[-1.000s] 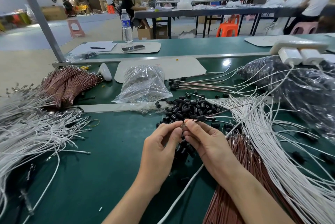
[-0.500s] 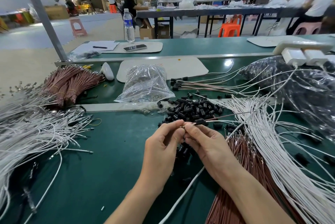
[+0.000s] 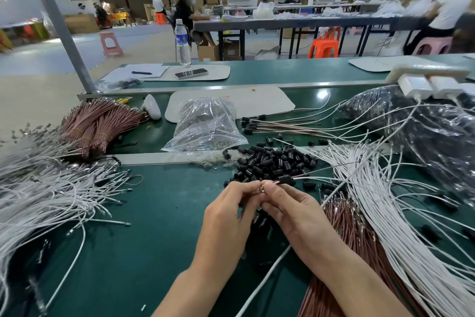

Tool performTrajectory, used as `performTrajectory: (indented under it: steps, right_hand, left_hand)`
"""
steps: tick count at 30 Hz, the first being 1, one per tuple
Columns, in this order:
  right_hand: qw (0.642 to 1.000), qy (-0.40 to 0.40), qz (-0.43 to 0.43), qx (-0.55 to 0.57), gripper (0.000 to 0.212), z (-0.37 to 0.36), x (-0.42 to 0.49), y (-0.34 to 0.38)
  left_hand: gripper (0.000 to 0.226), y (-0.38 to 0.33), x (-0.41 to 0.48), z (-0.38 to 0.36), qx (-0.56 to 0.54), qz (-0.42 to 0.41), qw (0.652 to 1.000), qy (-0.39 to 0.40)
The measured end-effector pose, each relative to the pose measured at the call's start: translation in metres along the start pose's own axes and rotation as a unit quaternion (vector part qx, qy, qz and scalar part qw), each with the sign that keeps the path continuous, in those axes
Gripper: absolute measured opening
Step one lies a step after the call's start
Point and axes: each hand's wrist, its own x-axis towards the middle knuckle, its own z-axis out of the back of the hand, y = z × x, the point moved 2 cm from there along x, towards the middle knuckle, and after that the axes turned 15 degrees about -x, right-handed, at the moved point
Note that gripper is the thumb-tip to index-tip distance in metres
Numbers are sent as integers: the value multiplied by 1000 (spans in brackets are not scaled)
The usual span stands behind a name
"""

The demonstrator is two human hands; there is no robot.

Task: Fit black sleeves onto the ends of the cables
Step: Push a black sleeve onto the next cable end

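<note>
My left hand [image 3: 228, 216] and my right hand [image 3: 290, 211] meet fingertip to fingertip over the green table [image 3: 154, 226]. Between them they pinch the metal end of a thin brown cable [image 3: 303, 175], which runs off to the right. A black sleeve [image 3: 285, 179] sits on that cable just beyond my right fingertips. Behind the hands lies a heap of loose black sleeves [image 3: 272, 160]. Cables fitted with sleeves [image 3: 257, 125] lie in a row farther back.
White cables [image 3: 385, 214] fan out on the right beside a brown bundle [image 3: 347, 239]. More white cables [image 3: 43, 196] and tied brown bundles [image 3: 97, 126] fill the left. A clear bag [image 3: 205, 124] and a dark plastic bag [image 3: 431, 136] lie behind.
The black sleeve has slid along the cable away from my fingertips, and the metal cable end now shows between both hands. The hands stay in the same spot.
</note>
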Motion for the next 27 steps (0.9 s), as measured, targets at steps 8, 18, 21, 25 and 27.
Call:
performTrajectory:
  steps: [8,18,21,25,27]
  right_hand:
    - [1000,20,-16,15,34,3,1,-2]
    - [999,13,-26,14,30,4,2,-3]
    - [999,2,-29,22,27,4,3,-4]
    - [999,-13,-24,40,26,3,4,-6]
    - [999,-16,-19,46,26,2,4,-7]
  left_hand:
    - [25,-3,-1,2,18,-21,1000,4]
    - [17,-2,-2,0,25,-8,999,23]
    - [18,-3,-2,0,29,-15,999,9]
    - [18,-2,-2,-4,12,-11,1000,-14]
    - [17,-1,-2,-6,4,-15,1000,-20]
